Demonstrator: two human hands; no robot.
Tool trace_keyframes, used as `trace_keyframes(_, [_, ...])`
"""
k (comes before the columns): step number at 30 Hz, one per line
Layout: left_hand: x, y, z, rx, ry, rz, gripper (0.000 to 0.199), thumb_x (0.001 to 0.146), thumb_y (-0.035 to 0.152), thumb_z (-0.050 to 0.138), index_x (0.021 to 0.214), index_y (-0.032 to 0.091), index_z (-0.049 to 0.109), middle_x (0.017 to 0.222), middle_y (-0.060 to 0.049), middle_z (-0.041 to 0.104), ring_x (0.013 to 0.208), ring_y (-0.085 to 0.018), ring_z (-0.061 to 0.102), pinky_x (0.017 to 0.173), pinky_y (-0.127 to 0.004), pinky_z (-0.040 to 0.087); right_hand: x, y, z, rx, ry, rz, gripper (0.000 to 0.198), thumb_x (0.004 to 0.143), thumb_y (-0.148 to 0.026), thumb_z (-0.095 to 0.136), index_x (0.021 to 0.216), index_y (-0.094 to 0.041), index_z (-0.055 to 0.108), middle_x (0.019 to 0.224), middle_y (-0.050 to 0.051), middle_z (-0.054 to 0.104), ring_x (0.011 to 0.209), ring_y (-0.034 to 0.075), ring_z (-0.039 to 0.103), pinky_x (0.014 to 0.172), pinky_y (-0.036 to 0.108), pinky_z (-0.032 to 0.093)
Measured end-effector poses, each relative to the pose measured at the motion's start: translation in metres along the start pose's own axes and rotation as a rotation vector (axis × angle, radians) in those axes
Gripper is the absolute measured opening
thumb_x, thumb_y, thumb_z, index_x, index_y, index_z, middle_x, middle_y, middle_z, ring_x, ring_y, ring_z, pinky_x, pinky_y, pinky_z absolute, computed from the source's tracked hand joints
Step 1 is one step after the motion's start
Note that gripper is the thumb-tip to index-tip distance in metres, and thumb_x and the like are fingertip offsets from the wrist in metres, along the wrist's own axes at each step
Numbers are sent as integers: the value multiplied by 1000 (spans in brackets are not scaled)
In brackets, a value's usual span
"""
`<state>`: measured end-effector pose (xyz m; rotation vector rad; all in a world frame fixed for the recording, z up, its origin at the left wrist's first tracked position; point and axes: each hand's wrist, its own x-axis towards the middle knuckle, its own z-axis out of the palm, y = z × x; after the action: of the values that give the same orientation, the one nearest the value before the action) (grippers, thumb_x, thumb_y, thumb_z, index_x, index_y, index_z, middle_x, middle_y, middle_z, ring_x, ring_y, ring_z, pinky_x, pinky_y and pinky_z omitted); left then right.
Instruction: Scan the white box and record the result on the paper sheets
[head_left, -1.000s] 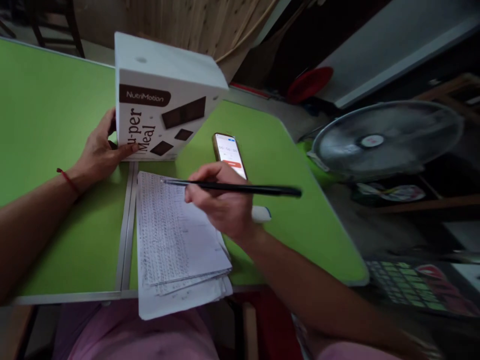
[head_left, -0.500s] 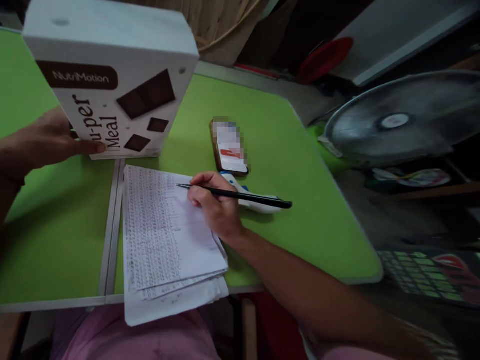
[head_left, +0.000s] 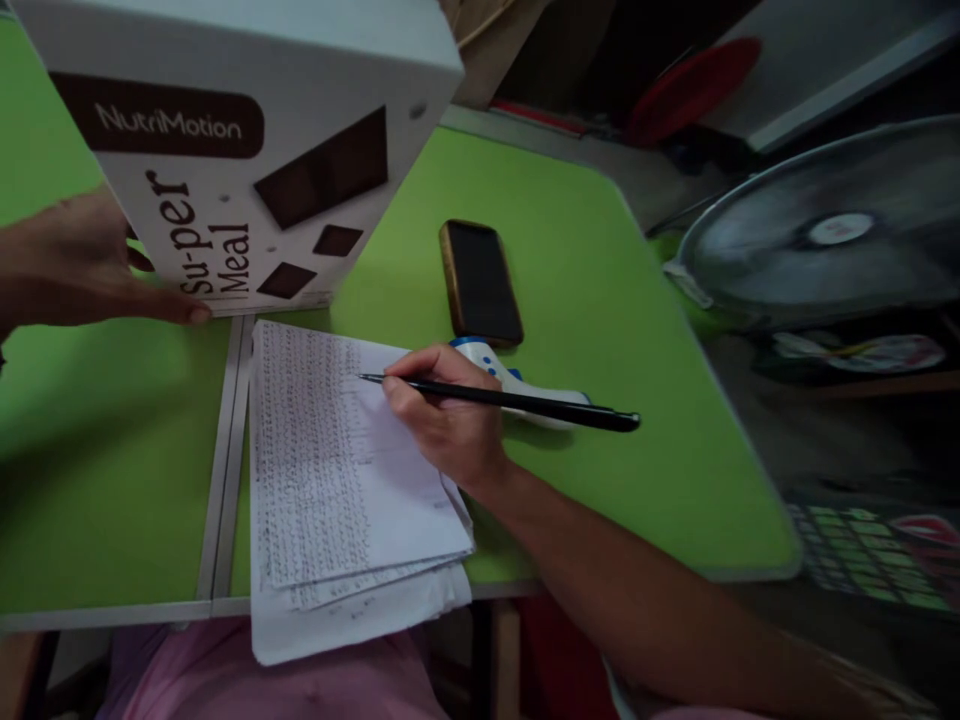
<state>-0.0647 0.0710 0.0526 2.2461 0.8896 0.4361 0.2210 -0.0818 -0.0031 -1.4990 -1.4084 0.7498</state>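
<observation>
Writing on the paper stack, right hand pinches the pen.
Pen tip points to 9 o'clock; left hand lies flat against the box at 10 o'clock.

I see a green table in dim light, a standing fan right, wood panelling behind, red disc on floor.

The right hand is curling its fingers into a writing grip, the forearm reaching in from the lower right with the wrist lying low. The left hand is stretching in from the left edge, palm down, its fingers extending flat and pointing right.
</observation>
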Motion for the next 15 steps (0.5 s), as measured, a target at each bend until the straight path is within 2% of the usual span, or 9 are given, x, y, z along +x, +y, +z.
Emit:
trace_keyframes(2, [1,-2,8,-87,25,-67,46,60,36,85,99,13,74,95,-5,70,99,-34,65,93,-71,45,-1,0,0,-19,-17,-18,7,74,-28,63,69,-25,59,58,-3,59,52,12,50,48,27,42])
trace_keyframes(4, [1,-5,15,-167,31,-74,40,62,28,84,97,13,74,93,-5,70,98,-32,64,94,-71,45,-1,-1,1,-31,-27,-29,6,74,-27,63,69,-25,60,60,-3,61,53,12,51,49,27,43])
trace_keyframes(8, [0,-8,20,-270,57,-22,47,63,29,84,105,11,72,99,-3,69,110,-37,61,99,-72,39,-2,-2,1,-42,-46,-44,6,76,-26,62,71,-25,60,61,-3,61,53,12,51,50,27,43])
trace_keyframes(12, [-1,-7,20,-317,63,-105,47,59,22,84,101,7,71,92,-1,67,116,-43,56,95,-75,36,-1,0,0,-67,-45,-70,6,77,-26,62,72,-24,60,62,-3,62,53,12,52,50,27,44])
trace_keyframes(15, [1,-10,20,-283,50,-101,49,60,29,84,101,7,70,91,-1,66,114,-42,58,93,-74,38,-2,0,0,-90,-56,-80,5,78,-26,62,73,-24,61,63,-3,63,53,12,52,51,27,45])
